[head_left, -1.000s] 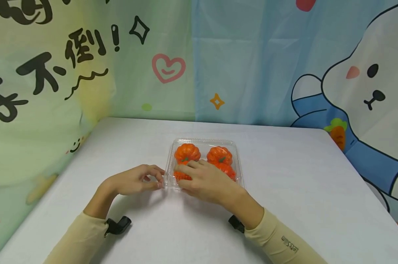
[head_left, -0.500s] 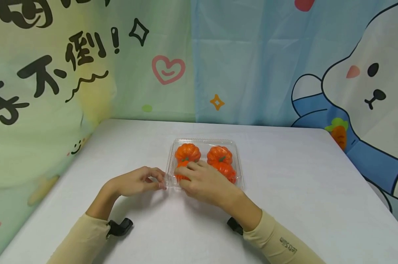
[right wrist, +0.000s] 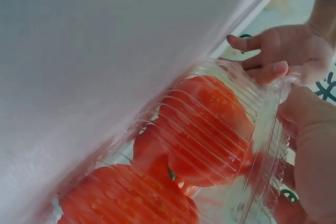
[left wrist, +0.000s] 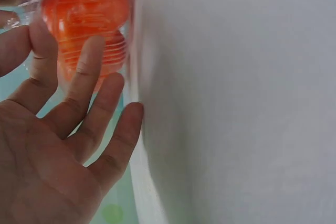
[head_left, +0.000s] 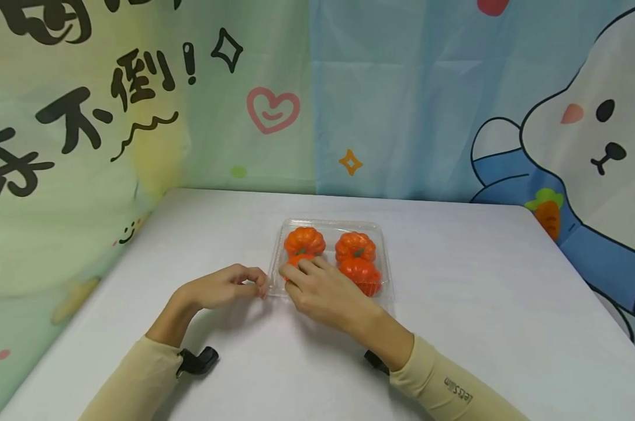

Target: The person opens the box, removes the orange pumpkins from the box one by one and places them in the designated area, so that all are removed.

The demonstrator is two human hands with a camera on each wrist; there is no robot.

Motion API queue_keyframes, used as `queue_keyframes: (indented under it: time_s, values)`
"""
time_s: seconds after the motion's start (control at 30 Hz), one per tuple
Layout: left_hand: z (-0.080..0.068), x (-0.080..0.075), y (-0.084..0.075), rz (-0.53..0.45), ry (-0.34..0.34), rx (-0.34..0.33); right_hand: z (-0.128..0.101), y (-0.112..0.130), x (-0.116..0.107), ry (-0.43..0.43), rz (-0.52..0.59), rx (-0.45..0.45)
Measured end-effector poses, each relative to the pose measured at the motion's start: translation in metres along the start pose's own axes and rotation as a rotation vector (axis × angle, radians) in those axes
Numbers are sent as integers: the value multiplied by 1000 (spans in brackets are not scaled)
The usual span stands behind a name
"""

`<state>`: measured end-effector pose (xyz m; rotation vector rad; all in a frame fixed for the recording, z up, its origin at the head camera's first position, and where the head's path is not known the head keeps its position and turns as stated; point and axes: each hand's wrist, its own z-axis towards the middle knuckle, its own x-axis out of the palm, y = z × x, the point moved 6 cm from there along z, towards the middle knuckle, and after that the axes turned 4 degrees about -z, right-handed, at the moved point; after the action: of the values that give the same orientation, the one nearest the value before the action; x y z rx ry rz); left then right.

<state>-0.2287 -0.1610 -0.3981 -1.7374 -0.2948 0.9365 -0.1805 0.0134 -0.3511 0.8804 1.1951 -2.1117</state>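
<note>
1. A clear box (head_left: 332, 257) sits near the middle of the white tabletop (head_left: 480, 292), lid closed over four orange pumpkins – two far, two near.
2. The far-left pumpkin (head_left: 304, 240) and far-right pumpkin (head_left: 355, 246) show plainly; the near-right pumpkin (head_left: 361, 273) is in full view too, while the near-left pumpkin (head_left: 299, 261) is mostly hidden under fingers.
3. The right hand (head_left: 323, 290) lies across the box's near-left corner, fingers bent over the lid, thumb at the near edge – it grips that corner. In the right wrist view the ribbed lid (right wrist: 220, 129) bulges over the fruit, with the palm close against its edge.
4. The left hand (head_left: 224, 286) rests on the tabletop just left of the box, fingers curled, their tips at the box's left rim. In the right wrist view a fingertip and thumb meet on the thin plastic flange, so it pinches the rim lightly.
5. In the left wrist view the left hand (left wrist: 58, 145) shows its palm with fingers fairly straight beside the box; the pinching tips are at the frame's top edge and hard to read.
6. Both arms wear beige sleeves, and a black strap (head_left: 196, 361) sits at the left wrist.
7. Behind the tabletop hangs a cartoon backdrop (head_left: 401, 99) – a pink heart, black lettering at left, a white rabbit at right.
</note>
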Motion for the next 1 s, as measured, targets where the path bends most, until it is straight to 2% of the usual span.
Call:
queue_keyframes:
  time_s: [0.3,0.57,0.87,1.0]
  values:
    - [-2,0,2,-29,-10,3,-2,3,12,-2,-5,-64]
    - [3,-2,3,-57,-3,53,-2,0,12,-55,83,-62]
    - [4,-7,5,-61,-26,39,0,2,16,-61,8,-96]
    - [7,-5,4,-66,-35,65,-1,1,17,-61,-51,-109]
